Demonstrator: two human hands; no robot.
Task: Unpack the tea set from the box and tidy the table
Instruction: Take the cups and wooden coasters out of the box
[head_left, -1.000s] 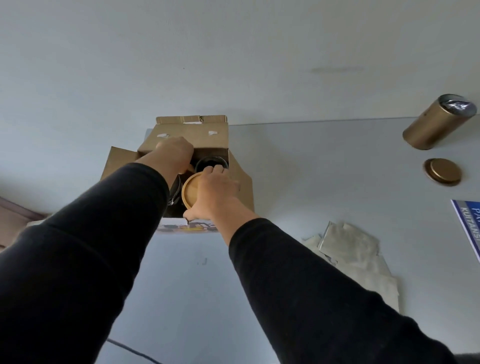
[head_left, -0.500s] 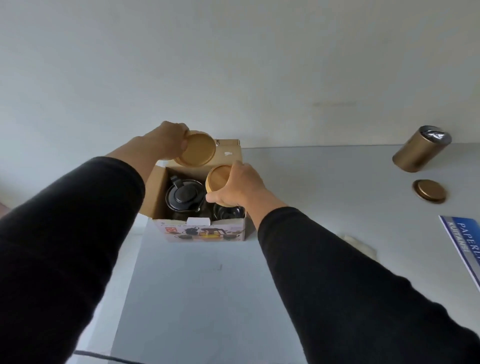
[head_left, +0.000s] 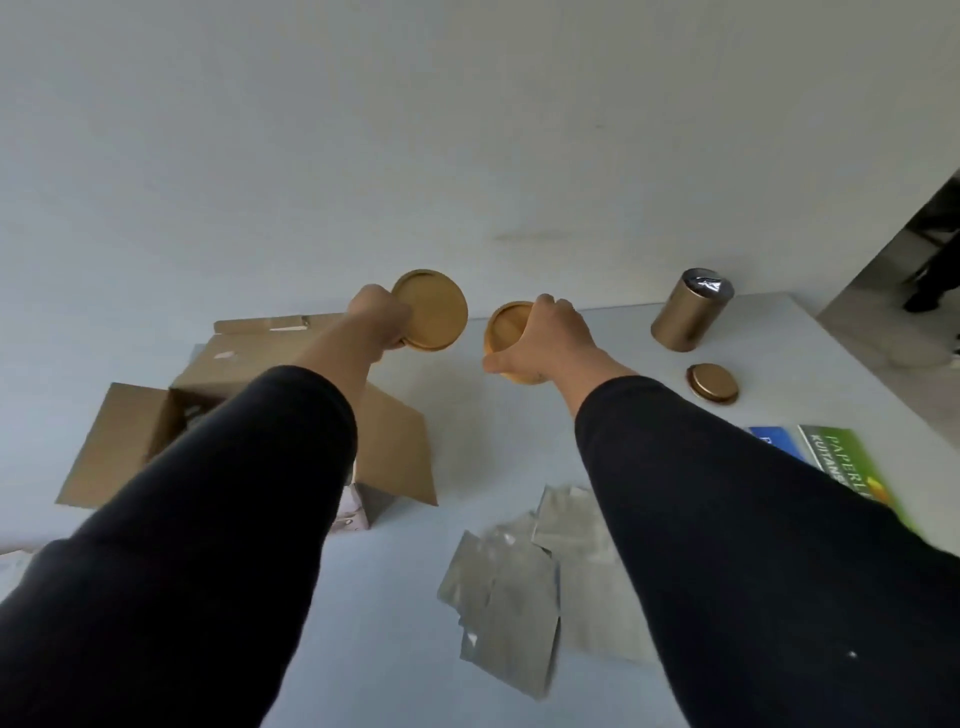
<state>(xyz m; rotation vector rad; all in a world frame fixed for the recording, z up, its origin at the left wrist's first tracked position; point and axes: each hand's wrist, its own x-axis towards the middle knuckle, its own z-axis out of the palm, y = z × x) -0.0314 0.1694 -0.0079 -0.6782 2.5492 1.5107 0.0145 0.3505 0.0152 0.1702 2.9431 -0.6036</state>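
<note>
White table (head_left: 467, 426) bears box (head_left: 218, 374), tin (head_left: 685, 317), pouches (head_left: 519, 582).

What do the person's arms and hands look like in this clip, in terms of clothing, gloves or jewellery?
Both arms wear plain black long sleeves, the left sleeve and the right sleeve, each ending at the wrist with no visible logo or pattern. The left hand and right hand are bare: no gloves. No watch, ring or bracelet shows on the parts that are visible.

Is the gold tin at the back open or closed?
Open. The gold tin stands upright with no lid, only a crinkled foil seal at its mouth; its lid lies on the table in front of it.
</note>
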